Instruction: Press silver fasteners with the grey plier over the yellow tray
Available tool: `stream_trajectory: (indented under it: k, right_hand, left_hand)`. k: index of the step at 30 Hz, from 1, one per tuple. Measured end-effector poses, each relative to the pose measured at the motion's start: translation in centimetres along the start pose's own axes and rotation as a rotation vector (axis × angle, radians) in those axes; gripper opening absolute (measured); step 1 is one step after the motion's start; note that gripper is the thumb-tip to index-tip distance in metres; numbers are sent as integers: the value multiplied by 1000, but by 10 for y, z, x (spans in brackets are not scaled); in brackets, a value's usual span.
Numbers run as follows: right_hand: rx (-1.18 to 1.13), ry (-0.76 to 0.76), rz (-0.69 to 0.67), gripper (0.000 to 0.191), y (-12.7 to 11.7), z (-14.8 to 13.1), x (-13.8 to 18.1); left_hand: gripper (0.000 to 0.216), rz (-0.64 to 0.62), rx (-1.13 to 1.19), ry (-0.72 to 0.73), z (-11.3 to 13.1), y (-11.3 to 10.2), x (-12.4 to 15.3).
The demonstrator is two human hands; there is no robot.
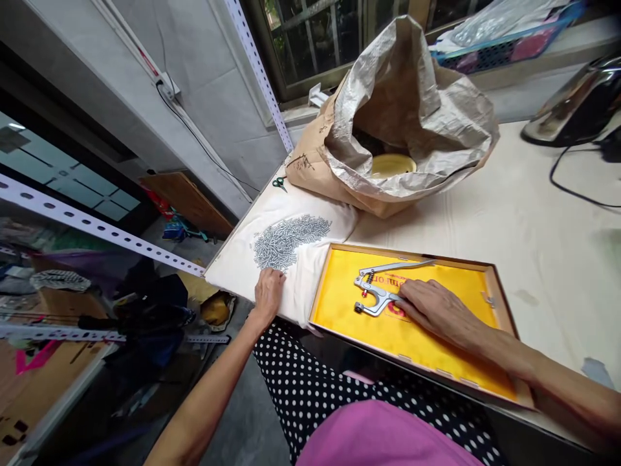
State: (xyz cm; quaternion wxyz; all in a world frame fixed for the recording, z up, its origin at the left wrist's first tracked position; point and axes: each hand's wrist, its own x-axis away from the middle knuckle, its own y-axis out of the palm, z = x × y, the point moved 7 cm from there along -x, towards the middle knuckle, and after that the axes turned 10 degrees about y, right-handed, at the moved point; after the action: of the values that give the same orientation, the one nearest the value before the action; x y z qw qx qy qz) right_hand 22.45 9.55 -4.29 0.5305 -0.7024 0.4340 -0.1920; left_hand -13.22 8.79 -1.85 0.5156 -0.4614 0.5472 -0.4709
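Observation:
My left hand (269,292) rests at the near edge of a pile of small grey pieces (294,239) on white cloth. Its fingers are drawn together, and whatever may be between them is hidden. My right hand (436,309) is closed around the lower handle of silver snap pliers (381,299). The pliers' upper handle (400,265) stands apart from the lower one, and their jaws point left. Beneath them lies yellow fabric with red lettering (349,275), inside a shallow wooden tray (502,301).
A large brown paper sack (315,152) with a yellow round object (392,166) inside stands behind the tray. Green-handled scissors (279,184) lie near the table's left edge. An iron (567,107) with a cord is at the back right. A perforated metal post (262,77) rises behind.

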Motion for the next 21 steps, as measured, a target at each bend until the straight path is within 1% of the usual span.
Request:
stream_trajectory:
  k: [3,7,10,13,15,17,18,19,21]
  right_hand:
    - [-15,9,8,31,0,1,-2]
    - [-45,28,-38,29,0,2,-4]
    - [-41,33,-53,29,1,4,-3]
    - [-24,33,-63,27,5,5,-2]
    - [-8,37,-79,24,7,5,-2]
    - [2,31,-105,23,7,3,-2]
    - [3,23,-122,22,7,1,-3]
    - [1,19,-139,22,6,-1,-4]
    - [-9,25,-168,23,4,-3,-6]
  left_hand:
    - [18,-32,5,-12,-3,-1,-4]
    - [13,-134,113,-107,-10,-1,-9]
    - [11,-180,177,-121,-13,-1,-13]
    - [8,-170,208,-114,-16,-7,-17]
    - [8,-104,240,-113,-14,-20,-19]
    - [8,-22,342,-126,-4,-35,-18]
    - [9,3,438,-136,6,-41,-18]
    - [12,2,565,-140,19,-44,-17]
    - [25,-61,861,-134,54,-43,-14]
